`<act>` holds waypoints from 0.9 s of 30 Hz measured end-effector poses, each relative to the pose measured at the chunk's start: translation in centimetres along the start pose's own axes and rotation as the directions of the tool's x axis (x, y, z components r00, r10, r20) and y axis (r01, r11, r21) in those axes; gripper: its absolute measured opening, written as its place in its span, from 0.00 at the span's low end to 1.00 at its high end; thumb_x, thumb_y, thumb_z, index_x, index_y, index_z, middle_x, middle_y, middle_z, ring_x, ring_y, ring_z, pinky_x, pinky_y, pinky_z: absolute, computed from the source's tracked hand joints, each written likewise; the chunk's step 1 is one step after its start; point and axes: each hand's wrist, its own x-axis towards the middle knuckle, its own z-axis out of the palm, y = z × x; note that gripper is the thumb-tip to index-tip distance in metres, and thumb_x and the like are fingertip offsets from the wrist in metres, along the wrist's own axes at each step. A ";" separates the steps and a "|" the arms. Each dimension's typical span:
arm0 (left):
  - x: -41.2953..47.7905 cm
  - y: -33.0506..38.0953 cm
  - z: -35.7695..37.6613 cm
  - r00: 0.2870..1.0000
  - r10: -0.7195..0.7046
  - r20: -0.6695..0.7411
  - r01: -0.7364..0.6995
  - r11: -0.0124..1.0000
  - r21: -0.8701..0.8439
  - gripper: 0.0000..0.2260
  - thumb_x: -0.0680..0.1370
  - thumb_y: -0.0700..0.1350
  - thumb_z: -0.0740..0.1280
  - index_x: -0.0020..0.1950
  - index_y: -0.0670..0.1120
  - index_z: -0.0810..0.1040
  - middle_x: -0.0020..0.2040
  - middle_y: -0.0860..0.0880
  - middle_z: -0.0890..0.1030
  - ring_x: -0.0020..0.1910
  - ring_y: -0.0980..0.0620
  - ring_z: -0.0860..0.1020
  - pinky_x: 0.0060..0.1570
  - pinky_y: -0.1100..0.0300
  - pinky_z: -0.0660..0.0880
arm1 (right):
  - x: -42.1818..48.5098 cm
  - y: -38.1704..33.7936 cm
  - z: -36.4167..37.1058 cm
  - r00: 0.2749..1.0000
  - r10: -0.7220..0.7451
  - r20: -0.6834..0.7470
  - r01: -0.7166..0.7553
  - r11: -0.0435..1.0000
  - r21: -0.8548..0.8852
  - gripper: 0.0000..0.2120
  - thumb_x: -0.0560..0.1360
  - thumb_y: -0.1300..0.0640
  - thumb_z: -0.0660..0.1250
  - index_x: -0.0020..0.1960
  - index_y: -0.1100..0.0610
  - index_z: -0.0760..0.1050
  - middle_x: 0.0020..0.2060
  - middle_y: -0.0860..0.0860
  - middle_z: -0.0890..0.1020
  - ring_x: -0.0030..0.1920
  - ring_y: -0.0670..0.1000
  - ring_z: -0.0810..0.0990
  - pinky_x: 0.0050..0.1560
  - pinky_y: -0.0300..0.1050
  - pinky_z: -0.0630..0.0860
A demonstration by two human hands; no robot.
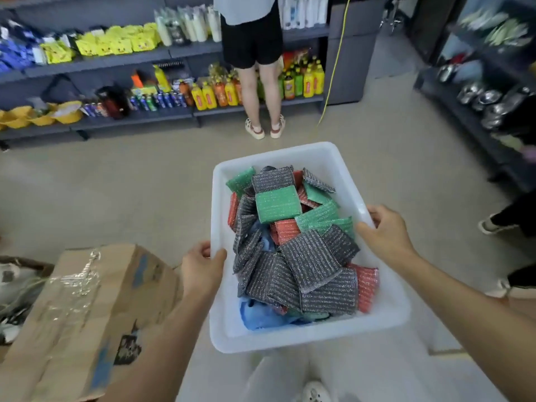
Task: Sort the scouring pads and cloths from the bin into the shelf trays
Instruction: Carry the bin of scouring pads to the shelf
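We grip the bin [290,153] by its side rims, left hand [203,268] and right hand [387,232] each curled over an edge, pads [307,256] and cloth [261,317] heaped between them. If either grip dips, the heap could slide out.

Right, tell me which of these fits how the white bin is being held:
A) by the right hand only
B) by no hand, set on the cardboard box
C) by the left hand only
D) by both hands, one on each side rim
D: the left hand grips the left rim of the white bin and the right hand grips its right rim.
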 end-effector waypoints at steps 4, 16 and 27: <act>5.1 4.8 5.8 0.988 0.022 0.150 -0.025 1.000 0.019 0.07 0.76 0.41 0.69 0.53 0.45 0.79 0.43 0.46 0.83 0.38 0.47 0.82 0.41 0.50 0.82 | 5.3 1.7 -2.7 0.995 0.059 -0.081 -0.060 0.998 -0.017 0.15 0.75 0.64 0.67 0.61 0.62 0.73 0.47 0.50 0.77 0.39 0.44 0.78 0.32 0.34 0.74; 23.4 24.3 24.5 0.903 0.213 0.373 -0.240 0.970 0.026 0.06 0.76 0.39 0.69 0.53 0.43 0.79 0.40 0.49 0.80 0.37 0.48 0.80 0.43 0.51 0.79 | 26.6 3.3 -9.6 0.912 0.255 -0.321 -0.227 0.966 0.120 0.16 0.75 0.63 0.67 0.62 0.64 0.72 0.50 0.56 0.78 0.36 0.49 0.80 0.25 0.34 0.76; 33.9 42.8 48.9 0.793 0.347 0.502 -0.387 0.922 -0.026 0.03 0.76 0.37 0.69 0.47 0.44 0.81 0.35 0.48 0.78 0.34 0.48 0.75 0.37 0.56 0.74 | 48.0 8.2 -21.9 0.789 0.319 -0.525 -0.277 0.948 0.159 0.12 0.74 0.64 0.68 0.57 0.63 0.76 0.46 0.51 0.78 0.39 0.44 0.76 0.32 0.25 0.69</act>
